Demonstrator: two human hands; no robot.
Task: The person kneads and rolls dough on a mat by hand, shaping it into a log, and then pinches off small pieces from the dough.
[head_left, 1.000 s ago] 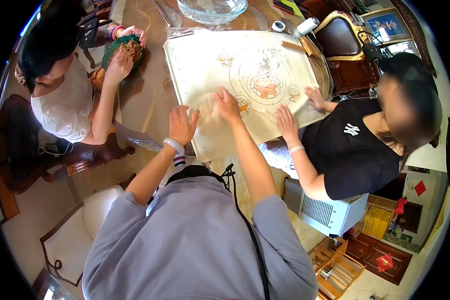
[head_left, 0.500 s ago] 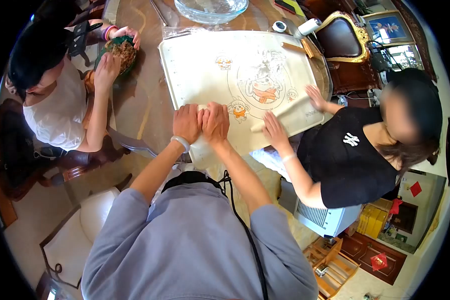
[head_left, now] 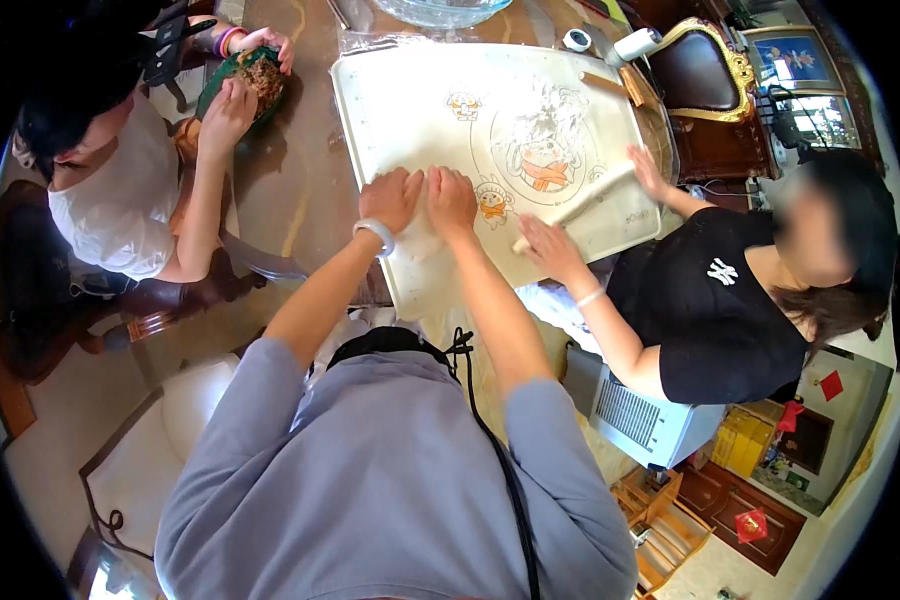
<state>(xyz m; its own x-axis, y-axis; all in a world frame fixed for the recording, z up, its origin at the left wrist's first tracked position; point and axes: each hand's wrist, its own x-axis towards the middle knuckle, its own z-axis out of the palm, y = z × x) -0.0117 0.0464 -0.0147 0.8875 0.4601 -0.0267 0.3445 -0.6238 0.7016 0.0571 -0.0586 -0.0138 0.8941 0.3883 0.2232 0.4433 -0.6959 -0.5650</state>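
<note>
My left hand (head_left: pixel 391 198) and my right hand (head_left: pixel 451 200) lie side by side near the left part of a pale mat (head_left: pixel 410 110) with printed cartoon figures. Fingers of both are bent and pressed together. Pale dough (head_left: pixel 417 243) shows in part between and below them; how much they grip is hidden. To the right, a co-worker's two hands (head_left: pixel 553 250) rest on a long pale roll (head_left: pixel 585 202) lying slantwise on the mat.
At the left, another person's hands hold a green bowl (head_left: pixel 260 85) of brown filling. A glass bowl (head_left: pixel 440 10) stands at the back. Wooden sticks (head_left: pixel 635 86), a white cylinder (head_left: pixel 637 44) and a small round object (head_left: pixel 576 40) are at the mat's back right.
My hands went from spread apart to close together on the dough, then pushed forward with their fingers bent. The co-worker's hands moved slightly along the roll.
</note>
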